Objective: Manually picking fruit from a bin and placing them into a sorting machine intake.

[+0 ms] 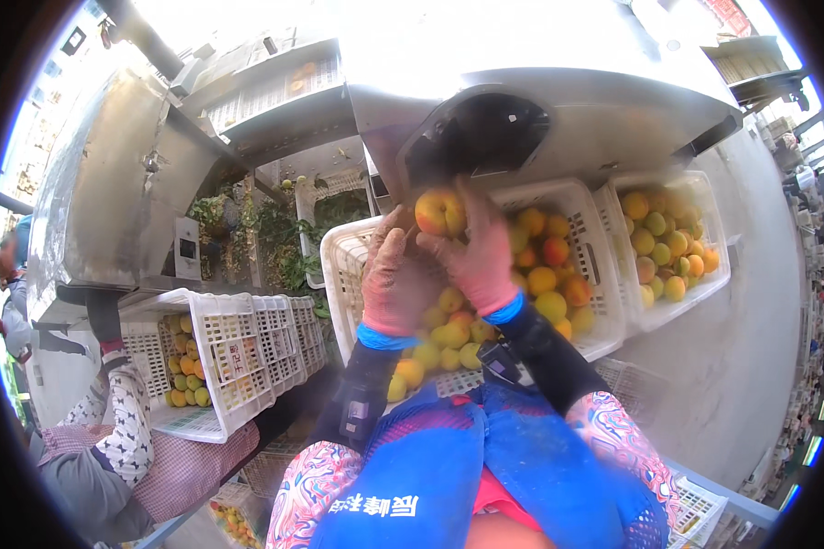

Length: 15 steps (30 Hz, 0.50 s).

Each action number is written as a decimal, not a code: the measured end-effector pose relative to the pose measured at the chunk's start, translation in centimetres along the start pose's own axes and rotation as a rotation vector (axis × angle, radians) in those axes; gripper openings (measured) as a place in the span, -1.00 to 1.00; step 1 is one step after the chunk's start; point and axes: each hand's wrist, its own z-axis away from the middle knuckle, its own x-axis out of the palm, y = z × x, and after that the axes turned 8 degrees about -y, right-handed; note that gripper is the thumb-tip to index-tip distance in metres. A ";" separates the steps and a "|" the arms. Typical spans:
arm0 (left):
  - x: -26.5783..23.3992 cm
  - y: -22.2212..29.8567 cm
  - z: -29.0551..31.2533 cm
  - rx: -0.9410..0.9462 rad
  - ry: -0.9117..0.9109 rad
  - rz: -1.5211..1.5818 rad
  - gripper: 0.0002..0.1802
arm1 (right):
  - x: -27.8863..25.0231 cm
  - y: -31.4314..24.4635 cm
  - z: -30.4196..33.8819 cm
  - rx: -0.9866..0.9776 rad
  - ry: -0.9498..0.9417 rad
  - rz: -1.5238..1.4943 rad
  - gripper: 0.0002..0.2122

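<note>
A yellow-orange peach point(440, 213) with a red blush is held up below the dark opening of a metal machine. My right hand point(482, 260), in a pink glove, has its thumb and fingers around the peach. My left hand point(390, 285), gloved the same way, is just left of it, its fingers stretched up and apart and nothing seen in them. Both hands are above a white plastic crate point(342, 284), with several yellow, orange and reddish peaches point(551, 274) in it. The forearms hide part of the crate's middle.
The metal machine's dark opening point(476, 137) is just beyond my hands. Another white crate of peaches point(673, 316) stands to the right. On the left, a tilted white crate point(212, 366) holds more fruit beside a co-worker's sleeve point(124, 412). Green leaves point(284, 233) lie behind.
</note>
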 end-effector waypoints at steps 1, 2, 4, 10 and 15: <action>-0.7 0.0 -0.5 0.039 0.086 -0.016 -0.54 | 0.0 0.5 -0.9 -0.020 0.002 0.065 -0.29; -2.4 -0.1 -1.0 0.030 0.212 -0.084 -0.55 | 0.1 0.9 -1.9 -0.036 0.001 0.128 -0.27; -8.9 -1.2 -1.5 -0.005 0.496 -0.231 -0.56 | 1.6 3.5 -4.6 -0.134 0.027 0.271 -0.32; -24.7 -6.2 -1.9 -0.117 0.370 -1.128 -0.64 | 3.2 4.3 -9.4 -0.154 0.020 0.296 -0.75; -26.6 -9.7 -4.2 -0.120 0.318 -2.559 -0.73 | 3.2 6.1 -0.4 -0.377 -0.272 -0.095 -0.78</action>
